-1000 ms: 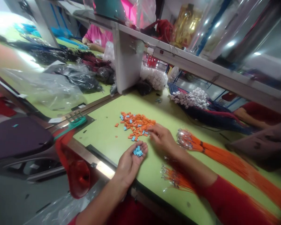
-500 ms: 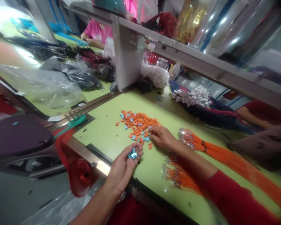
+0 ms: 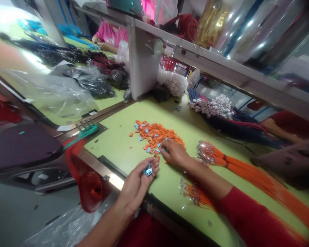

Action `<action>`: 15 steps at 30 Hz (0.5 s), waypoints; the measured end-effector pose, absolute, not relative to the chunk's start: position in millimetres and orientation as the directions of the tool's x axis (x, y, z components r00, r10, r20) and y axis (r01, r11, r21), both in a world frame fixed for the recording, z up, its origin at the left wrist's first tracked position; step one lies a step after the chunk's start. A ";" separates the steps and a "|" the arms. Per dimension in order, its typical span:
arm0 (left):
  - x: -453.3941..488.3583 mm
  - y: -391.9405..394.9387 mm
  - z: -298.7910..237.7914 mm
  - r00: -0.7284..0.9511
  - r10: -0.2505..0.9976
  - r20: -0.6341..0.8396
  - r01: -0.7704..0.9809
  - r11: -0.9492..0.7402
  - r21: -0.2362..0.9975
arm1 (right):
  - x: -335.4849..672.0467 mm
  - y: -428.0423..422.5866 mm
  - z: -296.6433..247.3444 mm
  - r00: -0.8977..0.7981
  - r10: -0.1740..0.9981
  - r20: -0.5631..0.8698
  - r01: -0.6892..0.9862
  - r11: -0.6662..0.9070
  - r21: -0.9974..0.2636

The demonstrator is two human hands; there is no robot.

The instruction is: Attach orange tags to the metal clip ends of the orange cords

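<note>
A heap of small orange pieces [image 3: 158,133] mixed with a few blue ones lies on the yellow-green table [image 3: 123,137]. My left hand [image 3: 137,183] is cupped palm up near the table's front edge, its fingers curled round several small blue pieces [image 3: 147,170]. My right hand [image 3: 173,152] rests on the near edge of the heap, fingers bent down among the pieces; what they pinch is hidden. A red sleeve covers my right forearm.
Bundles of orange cords [image 3: 247,175] lie to the right. White-tipped dark cords [image 3: 213,106] sit behind. A white shelf post [image 3: 142,65] stands at the back. Clear plastic bags [image 3: 54,92] lie left, a red bag [image 3: 89,185] hangs at the table edge. A person in pink [image 3: 110,34] works far back.
My left hand has curled tighter round the blue pieces and drawn slightly back. My right hand shifted a little left along the heap's near edge.
</note>
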State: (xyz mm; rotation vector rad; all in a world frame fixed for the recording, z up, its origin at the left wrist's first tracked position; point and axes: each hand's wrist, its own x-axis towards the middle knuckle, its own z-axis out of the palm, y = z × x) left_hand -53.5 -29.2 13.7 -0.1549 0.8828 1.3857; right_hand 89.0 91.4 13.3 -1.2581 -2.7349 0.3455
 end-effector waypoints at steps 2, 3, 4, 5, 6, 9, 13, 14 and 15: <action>-53.2 -28.8 11.9 -0.069 0.789 -0.610 -0.888 0.231 0.398 | 89.7 94.1 13.4 -0.673 0.740 0.002 0.713 0.648 -0.268; -52.8 -28.4 10.7 -0.064 0.793 -0.605 -0.887 0.232 0.399 | 90.6 95.2 13.4 -0.677 0.736 -0.003 0.709 0.651 -0.271; -52.3 -27.9 9.5 -0.056 0.798 -0.600 -0.887 0.236 0.397 | 91.8 96.1 13.2 -0.678 0.735 -0.007 0.708 0.651 -0.273; -51.7 -27.3 8.3 -0.047 0.801 -0.597 -0.887 0.241 0.394 | 93.3 96.8 12.6 -0.678 0.735 -0.006 0.708 0.651 -0.274; -51.0 -26.6 7.3 -0.037 0.803 -0.594 -0.888 0.247 0.389 | 95.1 97.3 11.7 -0.677 0.736 -0.001 0.708 0.651 -0.274; -48.6 -24.3 6.2 -0.018 0.803 -0.595 -0.887 0.262 0.381 | 100.5 98.8 7.5 -0.665 0.747 0.020 0.716 0.644 -0.269; -47.8 -23.6 7.3 -0.019 0.798 -0.603 -0.881 0.271 0.387 | 105.0 104.2 2.8 -0.665 0.747 0.034 0.707 0.643 -0.295; -48.0 -23.9 7.2 -0.018 0.797 -0.604 -0.880 0.274 0.388 | 105.6 106.4 2.2 -0.670 0.741 0.041 0.693 0.645 -0.321; -48.2 -24.3 6.8 -0.016 0.798 -0.602 -0.879 0.276 0.389 | 106.1 108.6 2.0 -0.676 0.735 0.049 0.678 0.646 -0.351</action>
